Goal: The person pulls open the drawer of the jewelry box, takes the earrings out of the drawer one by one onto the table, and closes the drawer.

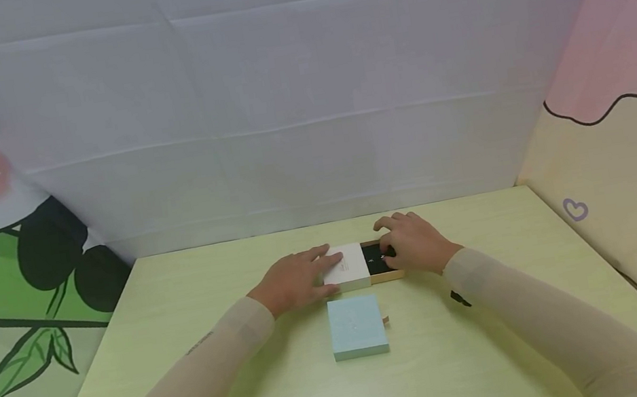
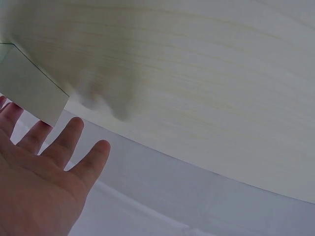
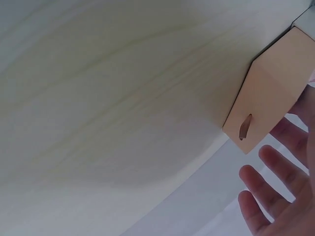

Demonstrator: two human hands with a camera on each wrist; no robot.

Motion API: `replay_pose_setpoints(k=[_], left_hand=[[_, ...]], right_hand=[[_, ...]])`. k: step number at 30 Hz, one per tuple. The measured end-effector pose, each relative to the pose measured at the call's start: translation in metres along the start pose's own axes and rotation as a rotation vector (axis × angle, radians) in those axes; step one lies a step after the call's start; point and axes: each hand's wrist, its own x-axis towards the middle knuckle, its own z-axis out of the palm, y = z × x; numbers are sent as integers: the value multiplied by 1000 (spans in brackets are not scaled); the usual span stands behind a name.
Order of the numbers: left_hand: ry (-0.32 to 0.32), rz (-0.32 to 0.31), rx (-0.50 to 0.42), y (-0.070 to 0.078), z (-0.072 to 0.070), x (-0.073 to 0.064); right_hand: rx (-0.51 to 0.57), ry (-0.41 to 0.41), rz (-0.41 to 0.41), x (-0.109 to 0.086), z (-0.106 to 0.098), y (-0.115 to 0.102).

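A small white box (image 1: 349, 268) lies toward the back of the table, with a tan-sided drawer (image 1: 388, 276) pulled out to its right. Inside the drawer shows a black lining (image 1: 373, 259) with tiny pale marks. My left hand (image 1: 296, 278) rests at the box's left end, fingers spread over its top and thumb by its front corner. Over the drawer is my right hand (image 1: 418, 242), thumb and forefinger down at the black lining; I cannot tell whether they pinch anything. In the right wrist view, its other fingers spread loosely beside the drawer's end, where a pull tab (image 3: 245, 127) hangs.
A light blue box (image 1: 358, 327) with a small tan tab (image 1: 386, 320) on its right side lies in front of the white one. Behind the pale wooden table (image 1: 212, 269) hangs a white cloth (image 1: 302, 91). Printed cartoon walls stand at both sides.
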Motion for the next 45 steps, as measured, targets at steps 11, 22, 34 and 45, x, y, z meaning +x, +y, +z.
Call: replay_pose_setpoints(k=[11, 22, 34, 45], left_hand=[[20, 28, -30, -16, 18, 10], [-2, -4, -1, 0, 2, 1], [-4, 3, 8, -1, 2, 1], [-5, -1, -2, 0, 1, 2]], right_hand=[[18, -31, 27, 2, -1, -3], [7, -30, 26, 3, 4, -1], [3, -12, 25, 3, 4, -2], [-2, 11, 19, 2, -1, -2]])
